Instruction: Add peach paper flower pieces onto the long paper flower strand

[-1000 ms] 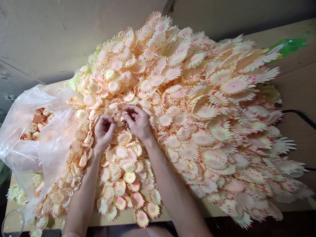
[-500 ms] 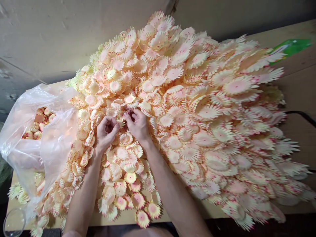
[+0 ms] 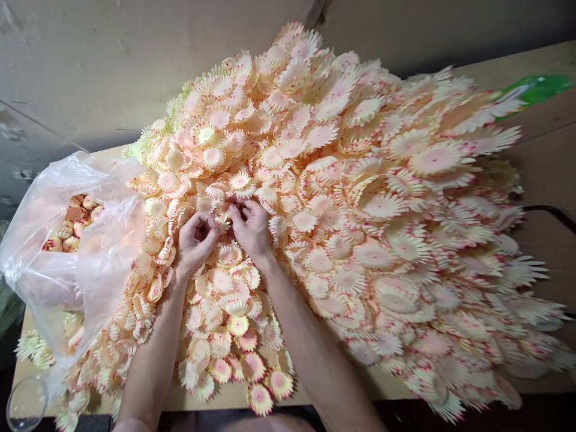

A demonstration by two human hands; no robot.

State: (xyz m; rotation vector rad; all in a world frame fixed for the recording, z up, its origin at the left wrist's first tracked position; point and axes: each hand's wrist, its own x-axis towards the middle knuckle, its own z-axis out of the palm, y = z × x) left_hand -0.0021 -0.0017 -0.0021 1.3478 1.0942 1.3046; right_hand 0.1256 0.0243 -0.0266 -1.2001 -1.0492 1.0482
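Observation:
In the middle of the heap my two hands are close together, fingertips nearly meeting. My left hand (image 3: 197,240) is curled, its thumb and forefinger pinched at the edge of a small fringed artificial-flower piece (image 3: 222,221). From the other side my right hand (image 3: 251,228) grips the same piece with bent fingers and thumb; part of it is hidden by the fingers. Around both hands lie heaped cream-and-pink fringed flower pieces (image 3: 373,255), flat discs with red-tipped petals. Between my forearms more of these pieces (image 3: 237,325) spread toward the table's front edge.
To the left lies a clear plastic bag (image 3: 101,270) with rolled flower pieces (image 3: 76,219) showing through its opening. A clear round cup (image 3: 27,403) stands at the lower left corner. Green plastic packaging (image 3: 535,90) and a black cable (image 3: 551,211) are on the right. A wall (image 3: 112,54) rises behind.
The view has shifted very slightly. Both hands keep nearly the same pinched pose around the flower piece, and the heap looks unchanged.

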